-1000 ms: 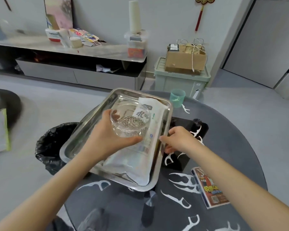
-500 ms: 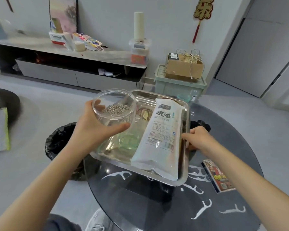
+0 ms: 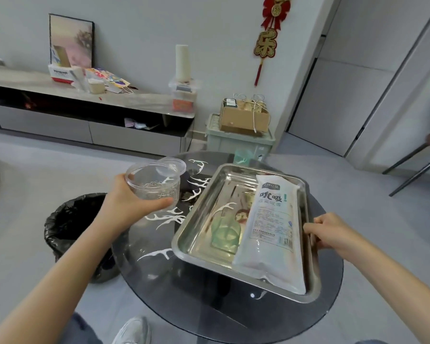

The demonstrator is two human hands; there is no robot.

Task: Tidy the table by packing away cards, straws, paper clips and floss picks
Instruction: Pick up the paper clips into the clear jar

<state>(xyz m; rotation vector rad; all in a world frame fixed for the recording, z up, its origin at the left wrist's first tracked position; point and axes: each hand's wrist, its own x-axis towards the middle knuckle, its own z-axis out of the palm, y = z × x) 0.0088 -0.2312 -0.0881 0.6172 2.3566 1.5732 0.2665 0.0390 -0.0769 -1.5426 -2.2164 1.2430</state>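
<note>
1. Head camera looks down on a round table [image 3: 333,281] of dark glass, with both hands busy over it.
2. On the near left, the left hand [image 3: 134,204] wraps fingers and thumb round a clear tub [image 3: 154,187], raised off the glass just beside the tray [image 3: 204,234]. A few paper clips [image 3: 150,182] lie in the bottom. Holding it upright likely keeps them from spilling, and holding it aside leaves the tray free.
3. Across from it, the right hand [image 3: 333,232] has its fingers curled over the tray's right rim, grasping it. This looks like steadying or shifting the tray. I cannot tell whether the tray is lifted or resting.
4. A packet of straws [image 3: 273,227] lies lengthwise along the right side of the tray, so it is already packed.
5. White floss picks [image 3: 169,217] lie scattered on the glass left of the tray and beneath the tub, still to be gathered. The white and green shapes on the tray floor may be reflections.
6. Beyond the table's left edge stands a bin [image 3: 70,219] lined with a black bag, on a pale grey floor [image 3: 35,170]. Against the far wall run a low cabinet [image 3: 85,100] with clutter on top and a cardboard box [image 3: 243,117] on a pale green crate [image 3: 238,142]. A red ornament [image 3: 268,33] hangs above.
</note>
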